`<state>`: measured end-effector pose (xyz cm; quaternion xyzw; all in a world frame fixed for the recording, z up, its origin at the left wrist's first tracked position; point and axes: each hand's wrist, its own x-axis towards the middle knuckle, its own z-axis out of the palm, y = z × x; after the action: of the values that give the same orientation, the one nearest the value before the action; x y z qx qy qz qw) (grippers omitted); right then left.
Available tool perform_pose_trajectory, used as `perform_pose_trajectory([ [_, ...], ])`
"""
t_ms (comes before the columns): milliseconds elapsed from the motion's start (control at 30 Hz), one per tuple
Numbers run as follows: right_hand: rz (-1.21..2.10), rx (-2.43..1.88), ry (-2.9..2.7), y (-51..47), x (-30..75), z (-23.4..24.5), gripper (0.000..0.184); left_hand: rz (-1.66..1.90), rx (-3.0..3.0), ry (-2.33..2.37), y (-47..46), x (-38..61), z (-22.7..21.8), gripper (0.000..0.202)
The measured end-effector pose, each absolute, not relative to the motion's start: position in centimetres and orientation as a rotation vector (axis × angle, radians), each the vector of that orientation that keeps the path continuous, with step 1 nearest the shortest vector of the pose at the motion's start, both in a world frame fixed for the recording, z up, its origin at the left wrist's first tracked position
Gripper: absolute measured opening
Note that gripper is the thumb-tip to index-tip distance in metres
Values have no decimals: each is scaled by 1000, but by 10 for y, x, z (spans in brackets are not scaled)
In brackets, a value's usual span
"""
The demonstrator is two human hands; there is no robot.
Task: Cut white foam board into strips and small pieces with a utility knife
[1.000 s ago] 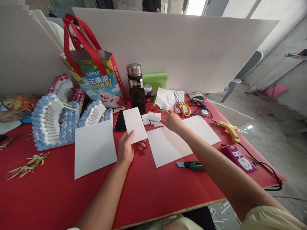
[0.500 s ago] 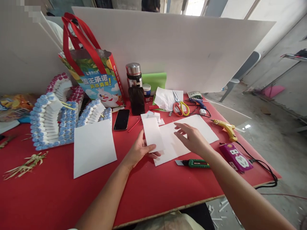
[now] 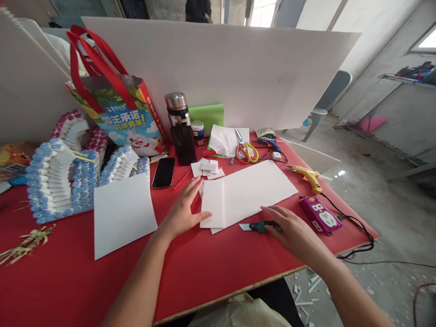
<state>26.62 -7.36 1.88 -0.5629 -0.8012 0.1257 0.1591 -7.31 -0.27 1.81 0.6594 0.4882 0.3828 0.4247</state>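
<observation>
Under the thumb of the wide-spread left hand (image 3: pixel 180 213) lies a white panel (image 3: pixel 214 200), probably light, stiff and best pinned by its edges, while beneath the right hand (image 3: pixel 289 229), whose closure I cannot tell, the green cutter (image 3: pixel 260 226) likely holds best by its body.

A red-topped table (image 3: pixel 200 277) (brownish along its front edge) carries a green utility knife (image 3: pixel 260 226), yellow glue gun (image 3: pixel 309 174) and purple power strip (image 3: pixel 319 214). Farther left lie a smartphone (image 3: pixel 164 173) and dry stalks (image 3: pixel 31 241).
</observation>
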Motion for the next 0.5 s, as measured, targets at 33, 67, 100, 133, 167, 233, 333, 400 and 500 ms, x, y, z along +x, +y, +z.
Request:
perform_pose_trajectory([
  [33, 340, -1576, -2334, -74, 268, 16, 42, 764, 1763, 1210, -2, -76, 20, 98],
  [67, 319, -1545, -2382, -75, 270, 13, 44, 548, 1876, 1214, -2, -78, 22, 110],
  [100, 294, -1519, -2428, -77, 272, 10, 47, 349, 1974, 1223, -2, -79, 23, 118],
  [133, 268, -1502, -2468, -78, 274, 8, 50, 187, 2055, 1232, -3, -79, 24, 121],
  [167, 242, -1490, -2502, -81, 275, 6, 53, 79, 2119, 1244, -4, -77, 24, 118],
  [233, 197, -1469, -2553, -86, 277, 4, 58, -6, 2207, 1276, -7, -71, 23, 104],
  [333, 140, -1452, -2586, -95, 277, 1, 64, -9, 2258, 1335, -14, -61, 22, 94],
  [400, 91, -1470, -2588, -99, 276, -1, 63, -1, 2269, 1347, -19, -56, 23, 95],
  [500, 87, -1498, -2543, -103, 276, -3, 60, 5, 2292, 1368, -26, -54, 26, 92],
])
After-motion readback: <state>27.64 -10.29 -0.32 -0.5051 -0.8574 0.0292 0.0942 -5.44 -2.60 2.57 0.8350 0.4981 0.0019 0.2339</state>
